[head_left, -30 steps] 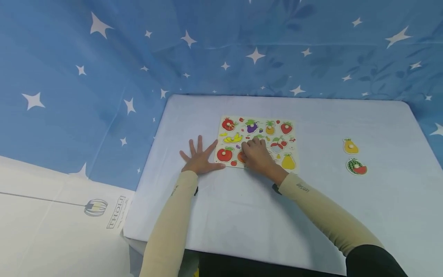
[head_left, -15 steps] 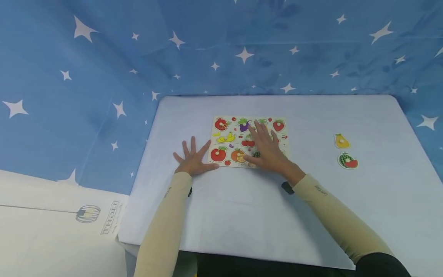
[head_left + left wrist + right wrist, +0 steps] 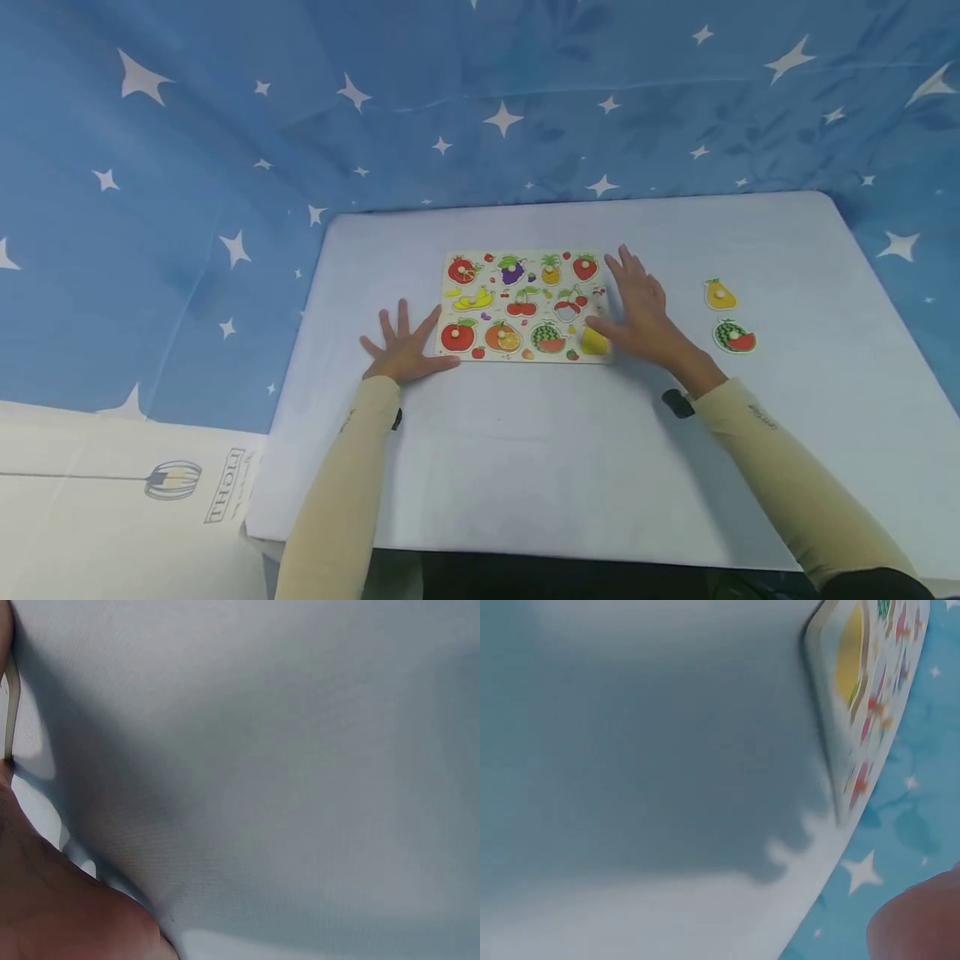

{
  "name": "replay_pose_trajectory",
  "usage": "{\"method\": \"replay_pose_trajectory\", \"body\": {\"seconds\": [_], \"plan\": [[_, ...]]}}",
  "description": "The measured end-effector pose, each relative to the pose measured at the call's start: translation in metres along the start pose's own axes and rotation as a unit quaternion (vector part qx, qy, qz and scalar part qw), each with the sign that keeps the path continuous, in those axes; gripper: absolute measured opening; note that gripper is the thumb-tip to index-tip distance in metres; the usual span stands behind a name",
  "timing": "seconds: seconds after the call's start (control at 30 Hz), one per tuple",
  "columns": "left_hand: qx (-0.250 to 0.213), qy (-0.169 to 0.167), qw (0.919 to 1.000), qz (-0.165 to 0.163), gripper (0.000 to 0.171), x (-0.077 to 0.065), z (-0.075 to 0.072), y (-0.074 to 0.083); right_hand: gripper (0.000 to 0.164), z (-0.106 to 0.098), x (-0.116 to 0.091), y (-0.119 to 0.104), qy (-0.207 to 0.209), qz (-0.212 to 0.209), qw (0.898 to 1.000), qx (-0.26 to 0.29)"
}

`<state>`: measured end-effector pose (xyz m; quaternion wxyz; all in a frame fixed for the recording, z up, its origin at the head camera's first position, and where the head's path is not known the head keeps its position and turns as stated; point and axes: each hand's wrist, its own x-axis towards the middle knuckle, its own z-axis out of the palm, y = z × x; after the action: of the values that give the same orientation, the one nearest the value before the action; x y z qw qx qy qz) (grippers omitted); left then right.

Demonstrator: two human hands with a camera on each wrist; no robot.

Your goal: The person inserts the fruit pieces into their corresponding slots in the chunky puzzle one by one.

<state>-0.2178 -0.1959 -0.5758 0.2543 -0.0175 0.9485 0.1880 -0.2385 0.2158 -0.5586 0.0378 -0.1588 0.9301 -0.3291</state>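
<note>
A fruit puzzle board (image 3: 491, 357) lies on the white table. Knobbed pieces such as an apple (image 3: 457, 337), an orange (image 3: 502, 337) and bananas (image 3: 473, 300) sit in it. My left hand (image 3: 403, 355) is spread flat at the board's left edge, its thumb and a finger at that edge. Past the right end is my right hand (image 3: 643, 315), fingers extended and holding nothing, the thumb overlapping the pictured yellow pear (image 3: 595, 342). Further right lie a loose pear piece (image 3: 721, 295) and a loose watermelon piece (image 3: 735, 337). In the right wrist view, one fingertip (image 3: 922, 919) shows.
Behind and left of the table (image 3: 525, 450) hangs a blue curtain (image 3: 420, 83) with white stars. A pale cloth (image 3: 97, 517) printed with a lamp covers the lower left. The table's front edge runs close to the person's body.
My right hand has come off the middle of the board, opened its fingers and moved right past the board's end. The left hand stays at the left edge. The head view has shifted.
</note>
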Motion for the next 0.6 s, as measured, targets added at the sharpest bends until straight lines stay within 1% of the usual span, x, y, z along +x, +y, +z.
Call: {"method": "replay_pose_trajectory", "body": {"seconds": [0.17,0.3,0.6], "plan": [[-0.009,-0.003,1.0,0.0,0.113,0.004,0.003,-0.004,0.105,-0.014,-0.014,0.017,0.011,0.014,1.0,-0.004],[-0.01,-0.003,0.9999,0.001,0.113,0.004,0.003,-0.005,0.104,-0.023,-0.024,0.029,0.016,0.027,0.999,-0.009],[0.006,-0.002,1.0,0.002,0.112,0.003,0.002,-0.003,0.102,-0.047,-0.053,0.057,0.041,0.038,0.998,-0.01]]}}
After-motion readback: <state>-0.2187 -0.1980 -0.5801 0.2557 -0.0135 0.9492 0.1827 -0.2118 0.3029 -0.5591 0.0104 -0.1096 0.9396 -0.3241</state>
